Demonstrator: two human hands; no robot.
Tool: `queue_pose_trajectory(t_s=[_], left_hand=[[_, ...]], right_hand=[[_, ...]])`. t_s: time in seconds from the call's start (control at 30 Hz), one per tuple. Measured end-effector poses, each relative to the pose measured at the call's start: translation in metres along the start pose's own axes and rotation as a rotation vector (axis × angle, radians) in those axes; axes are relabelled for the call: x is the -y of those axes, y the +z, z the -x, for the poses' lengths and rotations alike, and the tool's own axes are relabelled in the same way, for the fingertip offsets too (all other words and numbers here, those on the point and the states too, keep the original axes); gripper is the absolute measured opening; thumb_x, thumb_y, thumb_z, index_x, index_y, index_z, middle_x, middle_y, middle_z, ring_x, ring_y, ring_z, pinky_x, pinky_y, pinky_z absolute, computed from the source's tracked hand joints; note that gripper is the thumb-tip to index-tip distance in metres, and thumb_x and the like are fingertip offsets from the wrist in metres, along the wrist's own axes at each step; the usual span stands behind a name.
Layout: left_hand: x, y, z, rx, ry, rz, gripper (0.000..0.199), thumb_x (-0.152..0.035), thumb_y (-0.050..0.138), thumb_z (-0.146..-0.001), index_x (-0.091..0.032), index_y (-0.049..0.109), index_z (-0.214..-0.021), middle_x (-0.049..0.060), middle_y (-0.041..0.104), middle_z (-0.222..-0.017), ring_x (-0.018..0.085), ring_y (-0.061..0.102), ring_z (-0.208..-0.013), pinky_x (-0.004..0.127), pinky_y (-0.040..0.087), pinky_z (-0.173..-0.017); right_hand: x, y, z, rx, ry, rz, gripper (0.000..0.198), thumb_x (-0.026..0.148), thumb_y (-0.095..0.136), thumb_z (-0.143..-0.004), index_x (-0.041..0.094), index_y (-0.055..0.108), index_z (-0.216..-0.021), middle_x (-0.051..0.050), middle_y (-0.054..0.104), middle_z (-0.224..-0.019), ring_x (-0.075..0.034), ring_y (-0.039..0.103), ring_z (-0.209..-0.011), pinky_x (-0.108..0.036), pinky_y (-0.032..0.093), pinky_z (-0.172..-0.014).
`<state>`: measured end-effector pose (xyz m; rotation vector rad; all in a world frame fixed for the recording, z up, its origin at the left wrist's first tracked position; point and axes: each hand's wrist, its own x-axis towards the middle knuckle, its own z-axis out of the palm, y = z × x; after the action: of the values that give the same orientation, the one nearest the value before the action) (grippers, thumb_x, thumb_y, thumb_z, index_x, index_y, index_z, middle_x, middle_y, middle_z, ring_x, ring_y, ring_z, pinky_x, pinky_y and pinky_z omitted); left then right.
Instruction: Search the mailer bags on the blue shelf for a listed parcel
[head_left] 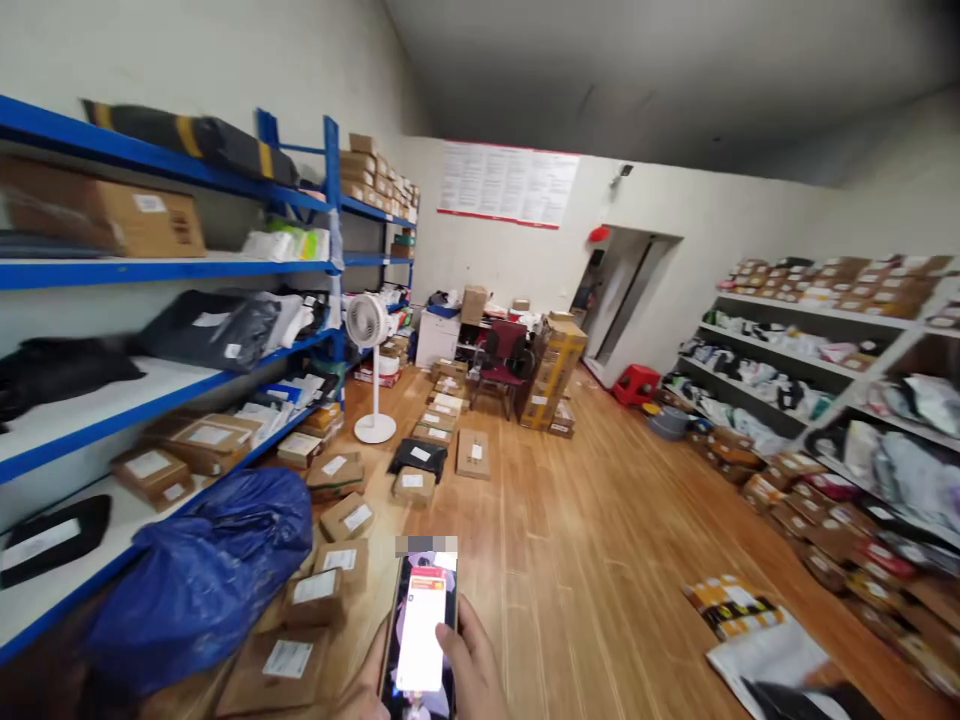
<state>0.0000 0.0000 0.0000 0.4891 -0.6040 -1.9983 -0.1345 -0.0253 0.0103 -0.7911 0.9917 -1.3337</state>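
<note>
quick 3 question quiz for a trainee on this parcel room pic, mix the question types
1. True or false: the phone is held with its lit screen facing the camera.
2. Multiple choice: what stands on the floor beside the blue shelving? A) a ladder B) a white pedestal fan C) a trolley
3. Fill in: the big bag lying on the boxes at lower left is ___ in colour.

Key
1. True; a hand grips it at the bottom edge of the view, thumb on the right edge of the phone.
2. B
3. Blue
</note>
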Motion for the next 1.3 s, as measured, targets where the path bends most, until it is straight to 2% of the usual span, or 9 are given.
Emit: queue_pose_trajectory(t_s=[0.13, 0.23, 0.4, 0.57, 0.67, 0.8, 0.93, 1.17, 1.3], left_hand=[[0.000, 0.004, -0.059, 0.057, -0.067, 0.015, 0.096, -0.013, 0.055, -0.071, -0.028, -0.001, -0.147, 0.009, 0.054, -0.130, 0.030, 0.060, -0.103, 0.037, 0.048, -0.082], [-0.007, 0.002, -0.102, 0.028, -0.150, -0.015, 0.092, -0.009, 0.045, -0.078, -0.028, -0.017, -0.144, 0.011, 0.054, -0.130, 0.026, 0.063, -0.093, 0.032, 0.050, -0.067], [-0.030, -0.005, -0.190, 0.014, -0.177, 0.010, 0.092, -0.011, 0.045, -0.078, -0.022, -0.018, -0.143, 0.010, 0.053, -0.131, 0.026, 0.058, -0.107, 0.032, 0.047, -0.077], [-0.063, -0.005, -0.285, 0.035, -0.341, -0.037, 0.089, -0.014, 0.049, -0.078, -0.029, -0.008, -0.146, 0.010, 0.053, -0.132, 0.023, 0.062, -0.082, 0.033, 0.047, -0.064], [-0.076, -0.001, -0.335, 0.061, -0.354, -0.028, 0.086, -0.012, 0.049, -0.076, -0.028, 0.004, -0.147, 0.008, 0.056, -0.128, 0.021, 0.062, -0.084, 0.029, 0.046, -0.068], [-0.080, 0.003, -0.391, 0.077, -0.424, 0.073, 0.088, -0.012, 0.051, -0.072, -0.028, 0.009, -0.147, 0.005, 0.061, -0.120, 0.018, 0.062, -0.083, 0.025, 0.043, -0.069], [-0.075, 0.004, -0.442, 0.080, -0.454, 0.083, 0.091, -0.012, 0.049, -0.072, -0.027, 0.000, -0.147, 0.004, 0.061, -0.118, 0.016, 0.060, -0.075, 0.026, 0.044, -0.072], [-0.071, 0.017, -0.546, 0.038, -0.427, -0.006, 0.088, -0.016, 0.050, -0.077, -0.032, -0.003, -0.147, 0.008, 0.059, -0.122, 0.020, 0.060, -0.075, 0.031, 0.048, -0.062], [-0.068, 0.029, -0.610, 0.038, -0.312, -0.006, 0.092, -0.018, 0.053, -0.074, -0.032, -0.002, -0.146, 0.007, 0.055, -0.129, 0.027, 0.061, -0.094, 0.033, 0.048, -0.066]], right_hand=[[0.020, -0.022, -0.041, -0.066, -0.050, -0.021, 0.048, 0.041, 0.077, -0.060, 0.017, 0.066, -0.101, -0.006, 0.074, -0.097, -0.028, 0.065, -0.092, -0.035, 0.050, -0.082], [0.026, -0.035, -0.082, -0.087, -0.081, 0.000, 0.044, 0.039, 0.075, -0.063, 0.017, 0.066, -0.100, -0.006, 0.073, -0.094, -0.027, 0.066, -0.088, -0.034, 0.051, -0.078], [0.038, -0.050, -0.168, -0.137, -0.124, 0.003, 0.046, 0.044, 0.072, -0.067, 0.017, 0.065, -0.103, -0.007, 0.073, -0.097, -0.026, 0.066, -0.090, -0.033, 0.052, -0.078], [0.061, -0.063, -0.251, -0.245, -0.107, -0.030, 0.048, 0.046, 0.073, -0.063, 0.016, 0.066, -0.100, -0.008, 0.073, -0.097, -0.027, 0.066, -0.090, -0.035, 0.052, -0.079], [0.069, -0.074, -0.293, -0.313, -0.110, -0.114, 0.046, 0.046, 0.070, -0.066, 0.017, 0.065, -0.101, -0.007, 0.073, -0.096, -0.028, 0.065, -0.095, -0.036, 0.051, -0.083], [0.074, -0.091, -0.339, -0.434, -0.122, -0.129, 0.044, 0.044, 0.072, -0.065, 0.017, 0.065, -0.099, -0.007, 0.074, -0.091, -0.027, 0.066, -0.088, -0.034, 0.052, -0.076], [0.087, -0.113, -0.379, -0.487, -0.089, -0.101, 0.040, 0.044, 0.073, -0.063, 0.018, 0.066, -0.093, -0.006, 0.074, -0.089, -0.024, 0.066, -0.078, -0.032, 0.052, -0.070], [0.135, -0.162, -0.473, -0.288, -0.019, -0.091, 0.045, 0.046, 0.069, -0.063, 0.016, 0.065, -0.097, -0.006, 0.073, -0.088, -0.025, 0.065, -0.079, -0.033, 0.052, -0.069], [0.164, -0.183, -0.542, -0.192, -0.018, -0.047, 0.053, 0.047, 0.073, -0.060, 0.016, 0.060, -0.100, -0.008, 0.073, -0.087, -0.027, 0.066, -0.077, -0.036, 0.052, -0.067]])
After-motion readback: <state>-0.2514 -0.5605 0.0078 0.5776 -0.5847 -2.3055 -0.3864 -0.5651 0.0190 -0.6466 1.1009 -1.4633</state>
